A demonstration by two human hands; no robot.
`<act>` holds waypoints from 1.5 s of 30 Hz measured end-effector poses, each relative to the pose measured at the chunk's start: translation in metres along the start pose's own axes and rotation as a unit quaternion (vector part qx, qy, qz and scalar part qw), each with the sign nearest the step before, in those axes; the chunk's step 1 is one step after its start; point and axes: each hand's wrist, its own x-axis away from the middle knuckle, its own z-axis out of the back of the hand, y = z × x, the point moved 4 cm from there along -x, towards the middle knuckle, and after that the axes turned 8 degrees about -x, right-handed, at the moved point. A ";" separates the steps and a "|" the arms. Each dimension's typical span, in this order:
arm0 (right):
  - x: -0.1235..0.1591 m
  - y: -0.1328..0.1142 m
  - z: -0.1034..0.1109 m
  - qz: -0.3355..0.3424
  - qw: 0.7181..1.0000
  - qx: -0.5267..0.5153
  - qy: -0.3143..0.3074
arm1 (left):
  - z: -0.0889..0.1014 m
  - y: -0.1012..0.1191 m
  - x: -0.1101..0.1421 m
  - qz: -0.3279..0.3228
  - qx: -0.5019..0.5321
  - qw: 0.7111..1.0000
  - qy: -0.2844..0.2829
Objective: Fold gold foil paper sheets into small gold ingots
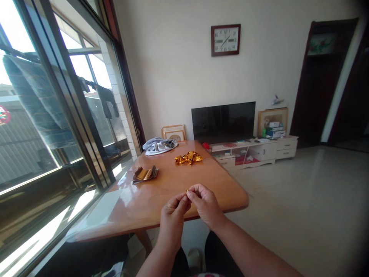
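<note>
Both my hands meet over the near edge of the wooden table (161, 200). My left hand (173, 217) and my right hand (205, 204) are closed in a pinch on one small piece of gold foil paper (187, 191), of which only a tip shows between the fingertips. Farther back on the table lies a pile of folded gold foil pieces (188, 157). To the left of it sits a stack of flat gold foil sheets (145, 174).
A grey cloth (160, 146) lies at the table's far end by picture frames (173, 132). Large windows (57, 115) run along the left. A TV (223, 121) on a white low cabinet (259, 152) stands behind, with a wall clock (225, 40) above and open floor to the right.
</note>
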 end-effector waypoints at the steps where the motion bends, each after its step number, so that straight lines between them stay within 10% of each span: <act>1: -0.001 0.000 0.001 0.006 1.000 0.009 0.003 | 0.000 0.000 0.000 0.002 -0.002 1.000 -0.004; 28: 0.004 -0.002 0.011 -0.079 0.996 0.014 -0.046 | -0.003 0.018 0.009 0.018 -0.115 0.991 -0.062; 45: -0.005 0.009 0.037 -0.065 0.990 -0.068 0.107 | 0.025 0.012 0.007 0.033 -0.100 0.994 0.033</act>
